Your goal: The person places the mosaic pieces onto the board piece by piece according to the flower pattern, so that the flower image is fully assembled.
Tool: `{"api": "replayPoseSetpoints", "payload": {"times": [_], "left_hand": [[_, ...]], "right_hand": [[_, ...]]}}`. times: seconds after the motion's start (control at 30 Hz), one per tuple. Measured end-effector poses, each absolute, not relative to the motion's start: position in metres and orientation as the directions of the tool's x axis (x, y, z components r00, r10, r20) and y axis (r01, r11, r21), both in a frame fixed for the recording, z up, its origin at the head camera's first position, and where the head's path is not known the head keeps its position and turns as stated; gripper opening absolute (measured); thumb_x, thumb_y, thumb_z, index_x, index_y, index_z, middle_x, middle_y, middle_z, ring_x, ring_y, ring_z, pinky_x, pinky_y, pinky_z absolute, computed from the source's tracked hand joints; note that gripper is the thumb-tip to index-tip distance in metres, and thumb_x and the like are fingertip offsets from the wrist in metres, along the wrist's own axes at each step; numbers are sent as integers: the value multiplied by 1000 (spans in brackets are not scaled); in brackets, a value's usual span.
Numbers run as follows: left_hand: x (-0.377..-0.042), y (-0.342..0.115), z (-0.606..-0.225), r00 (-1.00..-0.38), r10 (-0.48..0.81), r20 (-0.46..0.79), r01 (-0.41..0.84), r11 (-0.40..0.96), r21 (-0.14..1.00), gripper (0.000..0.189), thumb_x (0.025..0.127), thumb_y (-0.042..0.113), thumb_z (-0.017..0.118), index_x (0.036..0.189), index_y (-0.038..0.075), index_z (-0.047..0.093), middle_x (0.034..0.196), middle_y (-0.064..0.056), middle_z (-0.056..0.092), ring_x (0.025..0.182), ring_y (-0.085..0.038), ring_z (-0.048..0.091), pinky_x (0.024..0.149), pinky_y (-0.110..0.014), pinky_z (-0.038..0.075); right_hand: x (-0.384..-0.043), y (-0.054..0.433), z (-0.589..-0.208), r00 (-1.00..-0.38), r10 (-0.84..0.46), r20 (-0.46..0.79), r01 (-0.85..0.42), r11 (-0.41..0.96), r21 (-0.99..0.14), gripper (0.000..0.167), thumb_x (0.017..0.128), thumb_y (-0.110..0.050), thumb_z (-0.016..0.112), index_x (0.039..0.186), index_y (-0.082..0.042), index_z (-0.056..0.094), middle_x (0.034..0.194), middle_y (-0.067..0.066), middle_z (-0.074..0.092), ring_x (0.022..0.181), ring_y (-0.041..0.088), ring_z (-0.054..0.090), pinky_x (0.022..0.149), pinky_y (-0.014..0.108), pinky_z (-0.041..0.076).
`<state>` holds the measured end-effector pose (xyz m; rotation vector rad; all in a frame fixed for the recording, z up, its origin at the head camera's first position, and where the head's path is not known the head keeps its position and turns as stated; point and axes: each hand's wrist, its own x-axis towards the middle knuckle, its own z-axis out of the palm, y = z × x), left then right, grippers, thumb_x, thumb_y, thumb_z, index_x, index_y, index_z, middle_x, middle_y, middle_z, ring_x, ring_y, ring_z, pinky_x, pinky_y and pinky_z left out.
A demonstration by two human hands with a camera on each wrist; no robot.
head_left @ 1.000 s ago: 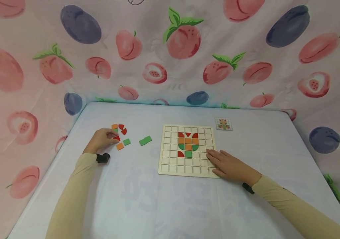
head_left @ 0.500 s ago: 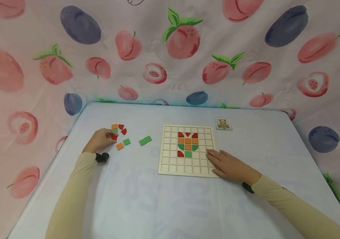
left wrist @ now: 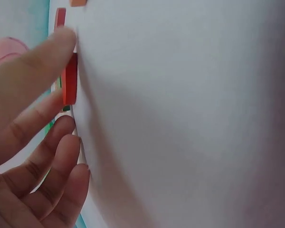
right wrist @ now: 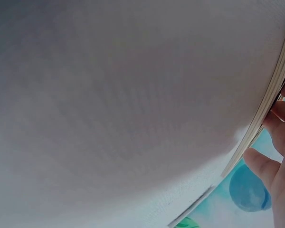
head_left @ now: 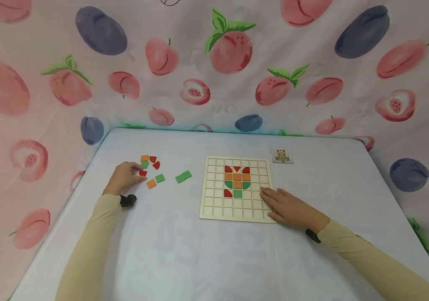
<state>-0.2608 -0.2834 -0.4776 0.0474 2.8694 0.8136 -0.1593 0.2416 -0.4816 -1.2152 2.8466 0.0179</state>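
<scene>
At the left of the table, my left hand [head_left: 122, 177] has its thumb and index finger on either side of a red curved-edge tile [head_left: 143, 173]. In the left wrist view this red tile [left wrist: 70, 80] stands between thumb and index finger, low at the tabletop. My right hand [head_left: 293, 211] lies with straight fingers over the right edge of a wooden grid board [head_left: 214, 209]. Red, orange and green tiles form a tulip-like figure in the board's middle, with a green square [head_left: 237, 193] and a red quarter-round [head_left: 228, 193] at its bottom.
Around the left hand lie an orange square [head_left: 144, 158], a green tile [head_left: 145, 165], two red tiles, another orange square [head_left: 151, 184] and a green square [head_left: 160, 178]. Two green tiles [head_left: 183, 177] overlap nearer the board. Behind the board lies a pattern card [head_left: 282, 155].
The red tile has shifted a little left and turned between the left thumb and finger. The left hand has drawn slightly left, uncovering the green tile. The right hand stays put.
</scene>
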Motion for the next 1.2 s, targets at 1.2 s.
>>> {"api": "replayPoseSetpoints", "payload": {"times": [1.2], "left_hand": [[-260, -285, -479, -989, 124, -76, 51, 784, 619, 39, 81, 12, 73, 114, -5, 62, 101, -21, 68, 93, -30, 65, 87, -42, 52]], "right_hand": [[-160, 241, -481, -710, -697, -99, -699, 715, -18, 62, 96, -38, 50, 145, -3, 34, 152, 12, 32, 140, 26, 32, 110, 48, 33]]}}
